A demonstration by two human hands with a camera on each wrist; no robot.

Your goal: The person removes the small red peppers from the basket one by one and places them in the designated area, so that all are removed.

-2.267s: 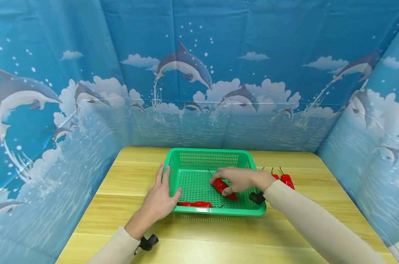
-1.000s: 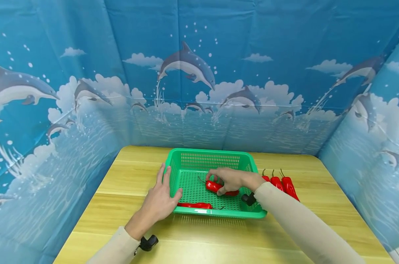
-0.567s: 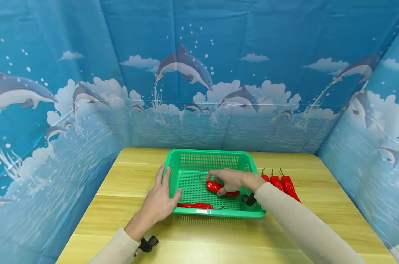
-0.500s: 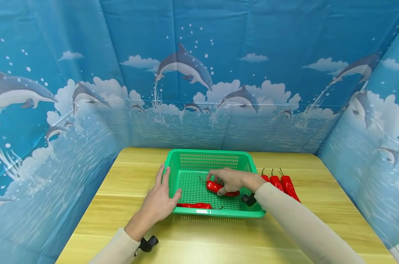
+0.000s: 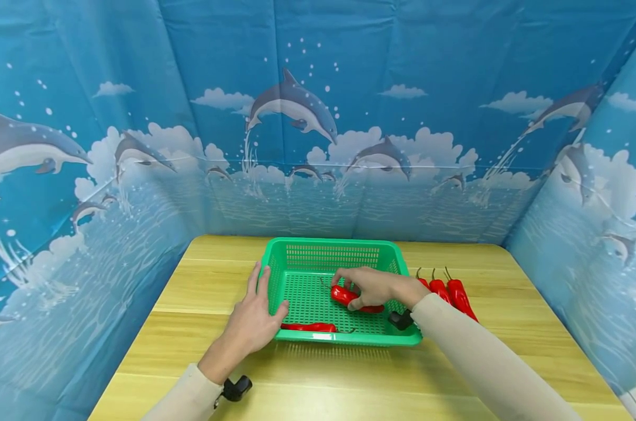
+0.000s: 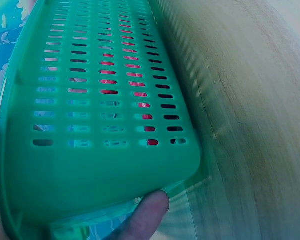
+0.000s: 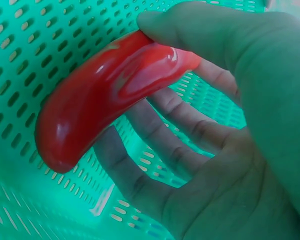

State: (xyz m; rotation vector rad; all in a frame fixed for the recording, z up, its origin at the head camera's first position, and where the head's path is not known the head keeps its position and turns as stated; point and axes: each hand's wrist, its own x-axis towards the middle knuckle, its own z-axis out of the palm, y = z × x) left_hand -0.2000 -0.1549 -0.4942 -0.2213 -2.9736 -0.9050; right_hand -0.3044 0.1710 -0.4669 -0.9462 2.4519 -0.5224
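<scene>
In the lower middle of the head view, a green basket (image 5: 328, 251) sits on a wooden table (image 5: 191, 327). The right hand (image 5: 372, 286) reaches into it and holds a red pepper (image 5: 349, 296) between thumb and fingers; the right wrist view shows the pepper (image 7: 105, 95) pinched under the thumb with the fingers spread beneath it, just above the basket's perforated floor, so it looks not yet let go. A second pepper (image 5: 309, 327) already lies inside along the near wall, toward the bottom edge of the basket. Three more peppers (image 5: 446, 289) lie side by side on the table just right of the basket, stems pointing up the frame, untouched. The left hand (image 5: 254, 318) rests flat against the basket's left near corner, fingers straight along the rim and thumb against the near wall; the left wrist view shows the thumb (image 6: 147, 215) touching the underside of the rim. Judging by this, one pepper is in, one is being set down, and three are left outside, so the work seems somewhat under halfway done.
</scene>
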